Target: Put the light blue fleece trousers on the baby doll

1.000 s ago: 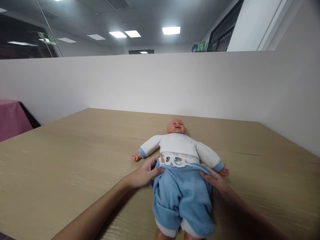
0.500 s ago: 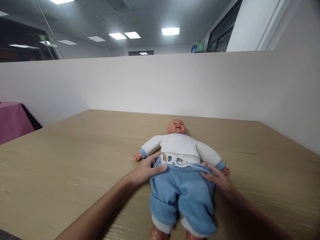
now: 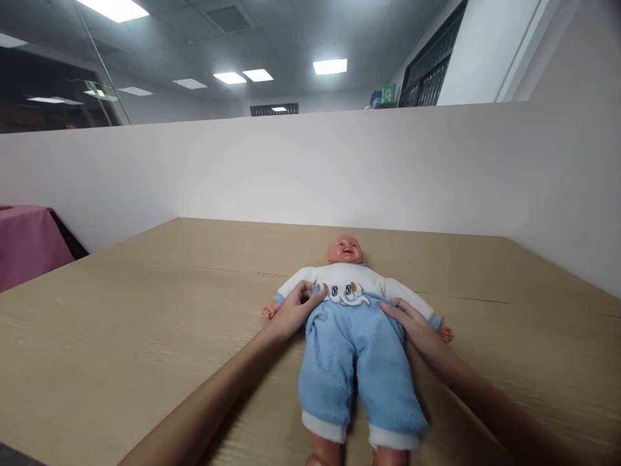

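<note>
A baby doll (image 3: pixel 345 250) lies on its back, its head toward the far wall and its arms spread. It wears a white top (image 3: pixel 361 276) with blue cuffs and fuzzy light-blue pants (image 3: pixel 356 349) with white hems. An embroidered animal face (image 3: pixel 343 294) shows at the front of the waist. My left hand (image 3: pixel 294 312) pinches the waistband at the left side, thumb on the front. At the opposite side, my right hand (image 3: pixel 418 327) grips the waistband with its thumb on top and fingers along the doll's side. The doll's lower legs are cut off by the bottom edge.
The doll rests on a wide tan tabletop (image 3: pixel 145 310) with a seam across it. A white partition (image 3: pixel 272 171) rises behind the table and along its right. At the far left is a pink cloth-covered surface (image 3: pixel 32 243).
Both hands have drawn the waistband up toward the doll's chest, covering more of the white top. The pant legs lie straighter, and more of the doll's lower legs shows.
</note>
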